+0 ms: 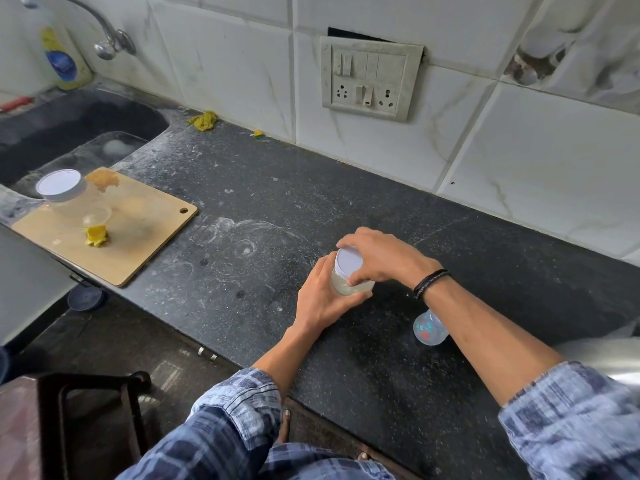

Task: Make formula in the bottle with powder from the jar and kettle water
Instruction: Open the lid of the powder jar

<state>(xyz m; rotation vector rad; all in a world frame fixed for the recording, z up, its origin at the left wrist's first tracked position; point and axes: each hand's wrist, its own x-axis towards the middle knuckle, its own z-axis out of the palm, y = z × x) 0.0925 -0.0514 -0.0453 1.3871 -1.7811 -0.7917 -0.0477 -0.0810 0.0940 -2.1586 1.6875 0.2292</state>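
My left hand (322, 303) wrapped the powder jar (341, 286); my right hand (381, 258) clasped its lid (349, 262) from above. Turning the lid required a level jar.

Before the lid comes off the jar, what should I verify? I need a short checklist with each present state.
1. Left hand grips the jar body: ok.
2. Right hand curls its fingers round the lid: ok.
3. Jar bottom rests on the counter: cannot tell.
4. Bottle is near, by the right forearm: ok.
5. Bottle open and upright: cannot tell, forearm hides its top.
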